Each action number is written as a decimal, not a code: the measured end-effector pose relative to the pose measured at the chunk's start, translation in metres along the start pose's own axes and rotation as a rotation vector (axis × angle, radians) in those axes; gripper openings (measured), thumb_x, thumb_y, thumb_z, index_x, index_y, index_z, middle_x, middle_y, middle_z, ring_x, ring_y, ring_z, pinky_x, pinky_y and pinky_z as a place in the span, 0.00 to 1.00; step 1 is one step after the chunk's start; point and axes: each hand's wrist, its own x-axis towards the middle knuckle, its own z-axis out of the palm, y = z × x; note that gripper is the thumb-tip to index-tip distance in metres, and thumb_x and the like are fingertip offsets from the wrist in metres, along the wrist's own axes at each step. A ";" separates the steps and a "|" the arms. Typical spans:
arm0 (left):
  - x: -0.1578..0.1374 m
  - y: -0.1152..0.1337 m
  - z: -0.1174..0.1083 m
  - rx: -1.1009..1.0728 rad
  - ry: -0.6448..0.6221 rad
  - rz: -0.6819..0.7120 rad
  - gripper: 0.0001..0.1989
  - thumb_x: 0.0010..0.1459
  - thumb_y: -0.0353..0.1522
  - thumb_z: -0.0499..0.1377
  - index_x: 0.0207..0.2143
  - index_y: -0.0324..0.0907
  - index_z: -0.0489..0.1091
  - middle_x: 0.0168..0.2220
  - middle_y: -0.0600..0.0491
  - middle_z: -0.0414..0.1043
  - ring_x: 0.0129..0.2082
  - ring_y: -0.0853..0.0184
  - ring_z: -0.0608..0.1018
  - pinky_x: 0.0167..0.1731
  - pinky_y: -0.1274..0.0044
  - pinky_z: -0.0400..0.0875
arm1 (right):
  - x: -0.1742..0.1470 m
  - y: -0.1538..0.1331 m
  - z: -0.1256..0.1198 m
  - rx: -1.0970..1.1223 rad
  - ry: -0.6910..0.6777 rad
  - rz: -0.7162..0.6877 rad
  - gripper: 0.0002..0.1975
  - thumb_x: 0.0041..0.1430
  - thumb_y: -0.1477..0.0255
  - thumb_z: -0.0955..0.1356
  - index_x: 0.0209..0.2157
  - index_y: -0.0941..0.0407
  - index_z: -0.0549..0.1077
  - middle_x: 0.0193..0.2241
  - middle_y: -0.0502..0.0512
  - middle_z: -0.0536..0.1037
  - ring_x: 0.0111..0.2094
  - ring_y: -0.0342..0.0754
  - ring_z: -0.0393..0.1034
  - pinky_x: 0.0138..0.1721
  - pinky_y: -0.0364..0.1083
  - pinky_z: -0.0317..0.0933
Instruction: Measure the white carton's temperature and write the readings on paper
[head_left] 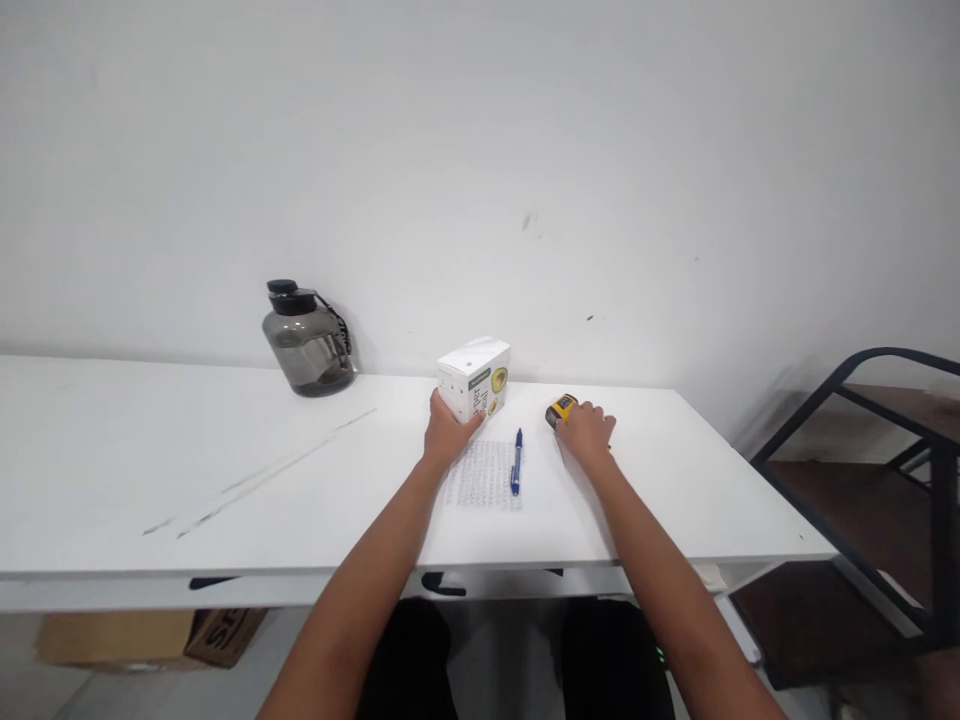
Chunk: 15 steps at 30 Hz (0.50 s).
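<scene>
My left hand point(447, 432) is closed around the lower front of a white carton point(474, 378) with avocado pictures and partly covered lettering. The carton stands on the white table near the wall. To its right, my right hand point(588, 430) is closed on a yellow and black tape measure point(559, 408) that rests on the tabletop; the fingers hide part of it. Between my forearms lies a sheet of paper point(480, 478) covered in lines of writing. A blue pen point(517, 462) lies on the sheet, its tip pointing toward the wall.
A large grey see-through bottle point(309, 345) with a black cap leans by the wall at left. Dark scuff marks run across the white table point(187, 440). A black metal-framed rack point(817, 415) stands at right. Below the table sits a cardboard box point(127, 637).
</scene>
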 end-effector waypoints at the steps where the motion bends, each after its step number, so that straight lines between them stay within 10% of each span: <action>1: -0.002 0.002 -0.001 0.051 0.008 -0.015 0.47 0.48 0.47 0.70 0.63 0.50 0.48 0.65 0.39 0.63 0.62 0.44 0.72 0.52 0.55 0.72 | 0.005 0.006 -0.001 0.054 -0.126 0.061 0.22 0.64 0.64 0.66 0.56 0.59 0.73 0.54 0.71 0.73 0.53 0.65 0.68 0.51 0.60 0.59; 6: -0.006 0.007 -0.003 0.181 0.034 -0.083 0.38 0.48 0.51 0.69 0.55 0.49 0.57 0.56 0.40 0.73 0.53 0.43 0.78 0.42 0.58 0.73 | 0.005 0.020 0.016 0.128 -0.095 0.112 0.34 0.62 0.60 0.69 0.66 0.57 0.61 0.61 0.70 0.63 0.56 0.63 0.68 0.48 0.55 0.63; 15: -0.007 0.006 -0.007 -0.026 0.027 -0.067 0.33 0.49 0.46 0.72 0.53 0.48 0.63 0.54 0.45 0.77 0.51 0.54 0.81 0.46 0.66 0.75 | -0.001 0.028 0.023 0.344 0.019 0.137 0.22 0.66 0.57 0.64 0.54 0.56 0.74 0.67 0.64 0.59 0.53 0.58 0.72 0.50 0.52 0.67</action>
